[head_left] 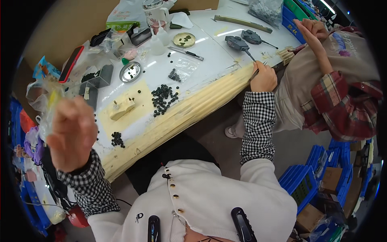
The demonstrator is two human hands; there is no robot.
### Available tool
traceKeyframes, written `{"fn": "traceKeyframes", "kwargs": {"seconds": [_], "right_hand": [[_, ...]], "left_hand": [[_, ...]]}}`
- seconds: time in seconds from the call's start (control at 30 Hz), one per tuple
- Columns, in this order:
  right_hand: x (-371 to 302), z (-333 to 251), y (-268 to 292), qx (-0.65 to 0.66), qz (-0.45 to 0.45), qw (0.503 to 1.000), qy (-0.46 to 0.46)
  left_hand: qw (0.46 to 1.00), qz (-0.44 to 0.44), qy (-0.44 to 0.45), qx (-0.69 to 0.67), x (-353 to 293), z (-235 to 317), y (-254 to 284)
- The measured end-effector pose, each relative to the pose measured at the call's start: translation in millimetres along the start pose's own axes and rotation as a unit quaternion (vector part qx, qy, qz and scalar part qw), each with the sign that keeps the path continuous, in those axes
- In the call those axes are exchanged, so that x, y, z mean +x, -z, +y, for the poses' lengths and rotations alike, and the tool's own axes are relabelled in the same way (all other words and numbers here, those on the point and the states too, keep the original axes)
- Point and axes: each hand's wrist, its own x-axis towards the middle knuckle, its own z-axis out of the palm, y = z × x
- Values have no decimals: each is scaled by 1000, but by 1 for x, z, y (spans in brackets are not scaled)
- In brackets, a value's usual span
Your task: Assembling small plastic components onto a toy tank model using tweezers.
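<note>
My left hand (73, 135) is raised over the table's left side, blurred, its fingers loosely bent and apart with nothing visible in them. At the table's right edge, my right hand (263, 77) is closed around slim dark tweezers (255, 74), mostly hidden by the fingers. Just beyond it lie two grey model tank turrets (238, 43) with long barrels. Small black round parts (162, 99) form a loose pile in the middle of the table, with smaller clusters around it. A cream block (122, 109) with little pegs stands left of the pile.
Metal dishes (130, 71), a craft knife (186, 53), squeeze bottles (156, 45) and a mug (155, 14) stand at the back. Left lie a red-edged phone (71, 64) and clear trays (100, 78). A co-worker (314, 68) sits close on the right, near blue crates (300, 179).
</note>
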Motion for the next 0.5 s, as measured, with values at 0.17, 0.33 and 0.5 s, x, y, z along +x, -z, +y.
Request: {"fn": "traceKeyframes", "kwargs": {"seconds": [0.17,0.33,0.5], "right_hand": [[9,-13,-9,-8,-81,996,-43],[9,-5,-7,-7,-61,998,-15],[7,-40,34,144,84,984,66]], "left_hand": [[981,-181,-65,18,-28,53,-2],[973,-192,-62,113,-47,38,-6],[979,-185,-50,71,-60,18,-11]]}}
